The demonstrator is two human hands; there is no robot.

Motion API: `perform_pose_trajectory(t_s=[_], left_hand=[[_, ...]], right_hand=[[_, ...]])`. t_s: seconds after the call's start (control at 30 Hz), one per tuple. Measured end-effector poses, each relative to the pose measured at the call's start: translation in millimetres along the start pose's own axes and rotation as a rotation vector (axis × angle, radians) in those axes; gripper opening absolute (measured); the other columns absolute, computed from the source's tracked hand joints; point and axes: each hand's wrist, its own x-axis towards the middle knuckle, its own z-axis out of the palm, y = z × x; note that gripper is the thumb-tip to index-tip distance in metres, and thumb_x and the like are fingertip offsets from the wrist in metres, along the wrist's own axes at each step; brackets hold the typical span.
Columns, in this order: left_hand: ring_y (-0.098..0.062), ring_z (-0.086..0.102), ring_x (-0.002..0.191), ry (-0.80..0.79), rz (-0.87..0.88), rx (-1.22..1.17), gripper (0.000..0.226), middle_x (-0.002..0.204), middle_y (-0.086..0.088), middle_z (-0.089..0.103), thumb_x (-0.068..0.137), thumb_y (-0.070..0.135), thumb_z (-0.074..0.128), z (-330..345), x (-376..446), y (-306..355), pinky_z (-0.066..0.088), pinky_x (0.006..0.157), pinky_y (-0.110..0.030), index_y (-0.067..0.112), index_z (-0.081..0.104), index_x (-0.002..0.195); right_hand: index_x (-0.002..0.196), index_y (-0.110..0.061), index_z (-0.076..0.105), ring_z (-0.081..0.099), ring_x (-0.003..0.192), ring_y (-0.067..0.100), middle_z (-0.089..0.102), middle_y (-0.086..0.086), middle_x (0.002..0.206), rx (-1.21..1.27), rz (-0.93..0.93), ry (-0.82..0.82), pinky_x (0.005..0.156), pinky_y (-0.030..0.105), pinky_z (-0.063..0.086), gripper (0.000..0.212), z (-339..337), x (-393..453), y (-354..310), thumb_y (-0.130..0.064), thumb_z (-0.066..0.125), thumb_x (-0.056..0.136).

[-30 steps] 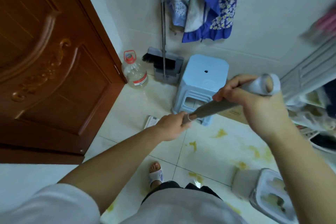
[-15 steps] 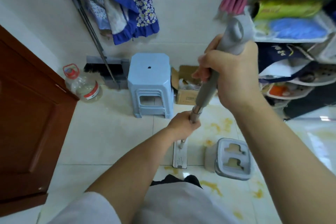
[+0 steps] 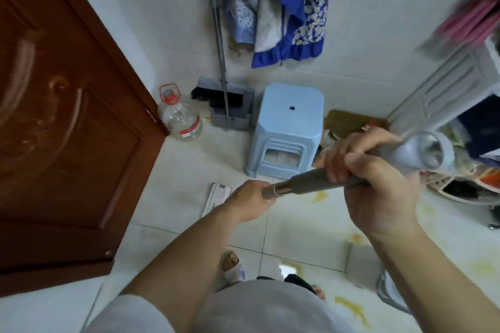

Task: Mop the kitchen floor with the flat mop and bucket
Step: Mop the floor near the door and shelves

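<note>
My right hand (image 3: pixel 378 186) grips the grey upper end of the flat mop handle (image 3: pixel 311 184), which slants down to the left. Lower on the shaft, my left hand (image 3: pixel 250 204) is curled round it. The white flat mop head (image 3: pixel 215 197) lies on the floor tiles just left of my left hand, partly hidden by my wrist. The grey and white mop bucket (image 3: pixel 362 270) stands on the floor at the lower right, largely behind my right forearm. Yellow stains (image 3: pixel 351 305) mark the pale tiles near it.
A brown wooden door (image 3: pixel 67 130) fills the left. Against the back wall stand a clear plastic bottle (image 3: pixel 181 119), a broom with dustpan (image 3: pixel 227 108), a light blue stool (image 3: pixel 286 130) and a cardboard box (image 3: pixel 351 121). A cluttered white shelf rack (image 3: pixel 460 116) is at the right. My sandalled foot (image 3: pixel 232 265) is below.
The view has swung back to the left and the door fills the left side again. The mop head now lies further left, near the door side of the stool, with the handle slanting flatter.
</note>
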Motion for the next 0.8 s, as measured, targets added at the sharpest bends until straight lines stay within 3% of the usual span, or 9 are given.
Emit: perform_pose_trajectory(t_s=[0.07, 0.2, 0.27, 0.33, 0.5, 0.6, 0.67, 0.8], left_hand=[[-0.008, 0.057, 0.062, 0.052, -0.075, 0.051, 0.024, 0.064, 0.012, 0.063, 0.071, 0.057, 0.049, -31.1, -1.2, -44.9, 0.040, 0.054, -0.027, 0.036, 0.060, 0.073], [-0.020, 0.064, 0.080, 0.070, -0.268, 0.245, 0.014, 0.084, 0.005, 0.066, 0.093, 0.033, 0.053, -92.1, -4.6, -133.5, 0.049, 0.065, -0.034, 0.026, 0.057, 0.081], [-0.025, 0.066, 0.092, 0.066, -0.330, 0.300, 0.009, 0.099, -0.001, 0.070, 0.096, 0.028, 0.055, -114.6, -0.6, -167.6, 0.054, 0.081, -0.038, 0.022, 0.059, 0.091], [-0.025, 0.065, 0.096, 0.096, -0.352, 0.293, 0.012, 0.104, 0.000, 0.069, 0.096, 0.031, 0.057, -125.7, 9.5, -179.3, 0.052, 0.085, -0.035, 0.020, 0.062, 0.098], [-0.022, 0.059, 0.077, 0.085, -0.357, 0.435, 0.018, 0.091, -0.002, 0.069, 0.097, 0.035, 0.053, -122.2, 31.3, -166.0, 0.045, 0.069, -0.032, 0.022, 0.065, 0.092], [-0.023, 0.061, 0.078, 0.074, -0.348, 0.481, 0.013, 0.093, -0.002, 0.071, 0.095, 0.034, 0.054, -96.4, 21.9, -152.4, 0.048, 0.070, -0.032, 0.024, 0.060, 0.089], [-0.024, 0.061, 0.079, 0.121, -0.341, 0.389, 0.011, 0.086, 0.003, 0.066, 0.093, 0.034, 0.055, -69.9, 18.0, -122.9, 0.050, 0.070, -0.032, 0.026, 0.058, 0.087], [-0.017, 0.049, 0.071, 0.243, -0.295, 0.111, 0.015, 0.067, 0.015, 0.047, 0.092, 0.041, 0.059, 10.4, 5.9, -29.1, 0.037, 0.057, -0.026, 0.029, 0.055, 0.083]], right_hand=[[0.064, -0.018, 0.064, 0.051, 0.059, 0.028, 0.055, 0.005, 0.058, -0.024, 0.086, -0.063, 0.072, 0.040, 0.050, 0.015, 17.5, -4.5, 37.3, -0.004, 0.060, 0.070], [0.068, -0.011, 0.064, 0.062, 0.076, 0.035, 0.063, 0.010, 0.069, -0.158, 0.224, -0.086, 0.094, 0.056, 0.053, 0.014, 66.9, -18.7, 114.7, -0.001, 0.065, 0.078], [0.069, -0.013, 0.064, 0.065, 0.078, 0.034, 0.064, 0.008, 0.070, -0.176, 0.264, -0.056, 0.098, 0.052, 0.054, 0.020, 92.2, -15.4, 140.3, 0.003, 0.063, 0.079], [0.068, -0.013, 0.063, 0.066, 0.078, 0.030, 0.065, 0.005, 0.069, -0.151, 0.271, -0.022, 0.092, 0.044, 0.056, 0.018, 105.7, 1.2, 145.7, 0.003, 0.062, 0.077], [0.068, -0.007, 0.064, 0.068, 0.078, 0.030, 0.068, 0.009, 0.069, -0.247, 0.286, 0.058, 0.082, 0.045, 0.058, 0.016, 95.7, 22.3, 135.6, 0.007, 0.057, 0.073], [0.064, -0.020, 0.071, 0.069, 0.079, 0.036, 0.070, 0.009, 0.071, -0.324, 0.283, 0.059, 0.081, 0.056, 0.057, 0.029, 81.3, 5.8, 115.3, 0.005, 0.059, 0.072], [0.060, -0.023, 0.071, 0.068, 0.078, 0.039, 0.069, 0.009, 0.067, -0.353, 0.266, 0.072, 0.084, 0.060, 0.056, 0.027, 61.4, 7.9, 89.2, 0.001, 0.062, 0.068], [0.054, -0.018, 0.064, 0.060, 0.062, 0.034, 0.060, 0.008, 0.055, -0.367, 0.206, 0.071, 0.078, 0.059, 0.053, 0.004, 12.0, 21.0, 10.1, -0.015, 0.064, 0.057]])
